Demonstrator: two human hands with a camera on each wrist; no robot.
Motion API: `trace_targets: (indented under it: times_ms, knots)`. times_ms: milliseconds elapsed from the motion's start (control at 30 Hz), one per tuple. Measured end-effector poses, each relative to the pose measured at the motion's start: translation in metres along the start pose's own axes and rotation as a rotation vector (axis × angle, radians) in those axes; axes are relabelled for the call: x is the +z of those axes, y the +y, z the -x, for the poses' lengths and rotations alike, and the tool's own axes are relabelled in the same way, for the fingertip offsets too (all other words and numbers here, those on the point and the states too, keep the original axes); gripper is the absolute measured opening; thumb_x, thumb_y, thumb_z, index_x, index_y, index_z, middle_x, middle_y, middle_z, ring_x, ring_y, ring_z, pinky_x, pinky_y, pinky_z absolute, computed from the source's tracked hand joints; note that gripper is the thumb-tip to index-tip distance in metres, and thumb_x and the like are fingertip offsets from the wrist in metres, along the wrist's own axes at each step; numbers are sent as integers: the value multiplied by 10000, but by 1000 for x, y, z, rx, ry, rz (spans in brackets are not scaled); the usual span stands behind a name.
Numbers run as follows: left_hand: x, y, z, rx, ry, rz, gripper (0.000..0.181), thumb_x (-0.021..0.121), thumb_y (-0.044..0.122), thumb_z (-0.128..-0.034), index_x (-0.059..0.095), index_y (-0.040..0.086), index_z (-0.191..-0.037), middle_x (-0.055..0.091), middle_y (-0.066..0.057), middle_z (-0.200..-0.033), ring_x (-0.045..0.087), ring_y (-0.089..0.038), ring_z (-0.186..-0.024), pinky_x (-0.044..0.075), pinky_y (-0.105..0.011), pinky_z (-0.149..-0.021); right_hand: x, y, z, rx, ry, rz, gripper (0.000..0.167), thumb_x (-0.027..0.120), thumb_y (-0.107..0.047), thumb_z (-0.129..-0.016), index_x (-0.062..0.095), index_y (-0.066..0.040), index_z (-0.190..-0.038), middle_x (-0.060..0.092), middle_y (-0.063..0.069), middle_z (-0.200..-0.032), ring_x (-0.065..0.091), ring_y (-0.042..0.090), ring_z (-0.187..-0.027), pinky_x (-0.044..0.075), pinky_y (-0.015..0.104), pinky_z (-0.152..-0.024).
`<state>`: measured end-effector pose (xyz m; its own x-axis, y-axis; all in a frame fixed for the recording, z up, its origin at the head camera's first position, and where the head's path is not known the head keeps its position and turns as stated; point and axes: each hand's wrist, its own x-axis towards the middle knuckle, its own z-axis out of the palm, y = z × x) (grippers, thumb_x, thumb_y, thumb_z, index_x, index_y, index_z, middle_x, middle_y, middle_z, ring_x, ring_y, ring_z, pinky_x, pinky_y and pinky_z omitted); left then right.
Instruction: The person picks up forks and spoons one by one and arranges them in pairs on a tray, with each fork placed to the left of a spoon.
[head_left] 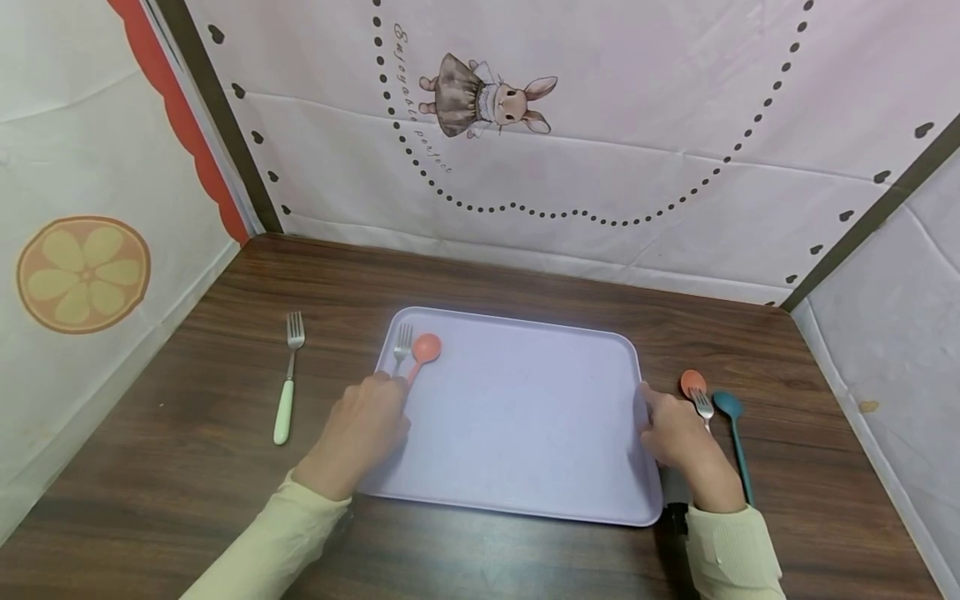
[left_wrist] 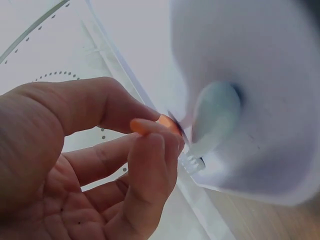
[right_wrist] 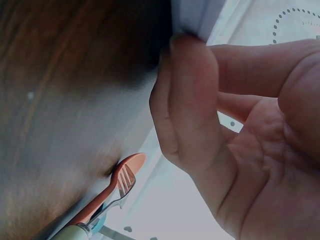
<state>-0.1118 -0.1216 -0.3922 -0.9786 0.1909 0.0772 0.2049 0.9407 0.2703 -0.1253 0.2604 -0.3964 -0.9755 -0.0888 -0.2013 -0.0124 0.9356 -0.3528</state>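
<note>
Watching remotely, I judge spoon-laying in hand: left fingers [left_wrist: 152, 175] pinch the orange spoon [head_left: 427, 347] near the left edge of the tray [head_left: 525, 417], between side edges of the bench [head_left: 210, 400], right fingers [right_wrist: 192, 100] hold the tray's right edge; next calls for gentle release.

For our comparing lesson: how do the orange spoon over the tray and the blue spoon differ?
The orange spoon is held in the left hand; the blue spoon lies on the table. The orange spoon's handle is mostly hidden, the blue spoon's mostly visible. Both have rounded bowls.
</note>
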Motion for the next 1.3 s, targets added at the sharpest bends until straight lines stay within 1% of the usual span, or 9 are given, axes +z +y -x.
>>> trace_targets:
  times_ms: [200, 400, 567, 700, 800, 933, 1100, 1200, 1300]
  knots:
    - [3, 8, 0, 6, -2, -6, 26, 638, -25, -794, 638, -47, -807, 512, -139, -709, 558, -328, -575, 487, -453, -499, -1, 0, 0, 3, -2, -1, 646, 606, 37, -839, 398, 165, -1437, 585, 394, -1190, 570, 265, -666, 469, 346, -545]
    - [10, 14, 3, 65, 65, -21, 24, 650, -53, -756, 626, -46, -758, 509, -127, -692, 570, -337, -590, 501, -467, -522, 0, 1, -1, 21, -10, -11, 649, 605, 41, -844, 394, 153, -1447, 579, 388, -1209, 574, 263, -673, 477, 345, -546]
    - [15, 14, 6, 92, 115, -26, 31, 645, -71, -747, 629, -50, -765, 513, -142, -691, 581, -357, -571, 499, -474, -501, 0, 1, -1, 35, -18, -22, 648, 606, 40, -856, 385, 147, -1456, 631, 328, -1014, 547, 229, -595, 476, 337, -528]
    - [15, 14, 7, 78, 108, -7, 31, 650, -65, -763, 628, -61, -783, 515, -146, -693, 587, -365, -581, 504, -480, -512, 0, 1, -1, 35, -20, -24, 647, 604, 41, -859, 383, 146, -1458, 632, 311, -989, 540, 219, -578, 475, 335, -524]
    - [11, 12, 7, 102, 133, 1, 43, 674, -47, -812, 632, -55, -806, 513, -140, -690, 585, -354, -575, 509, -471, -504, -1, 1, 0, 40, -30, -25, 652, 600, 37, -862, 375, 140, -1466, 630, 284, -950, 540, 221, -586, 473, 336, -529]
    - [7, 1, 5, 231, 198, -21, 39, 702, -33, -857, 665, -23, -856, 539, -129, -755, 564, -302, -597, 504, -427, -506, -1, 1, 0, 39, -33, -26, 650, 601, 31, -868, 374, 138, -1468, 618, 226, -870, 534, 221, -581, 472, 337, -532]
    - [6, -14, 4, 439, 180, -126, 244, 816, 34, -741, 690, 51, -950, 646, -125, -1033, 581, -321, -871, 496, -418, -602, -2, 0, 0, 39, -26, -26, 646, 600, 29, -871, 377, 136, -1468, 608, 201, -830, 529, 214, -565, 470, 337, -526]
    - [9, -20, 5, 487, 150, -166, 354, 863, 108, -691, 680, 76, -992, 656, -108, -1147, 576, -337, -966, 482, -425, -613, -1, 0, 0, 44, -29, -32, 650, 596, 31, -870, 373, 134, -1471, 600, 201, -820, 531, 217, -567, 471, 337, -529]
    - [10, -21, 5, 493, 140, -176, 382, 878, 145, -689, 678, 70, -1007, 658, -102, -1170, 580, -335, -970, 475, -428, -622, -1, 0, 0, 36, -20, -30, 646, 597, 33, -864, 381, 140, -1463, 619, 244, -878, 542, 225, -595, 470, 338, -535]
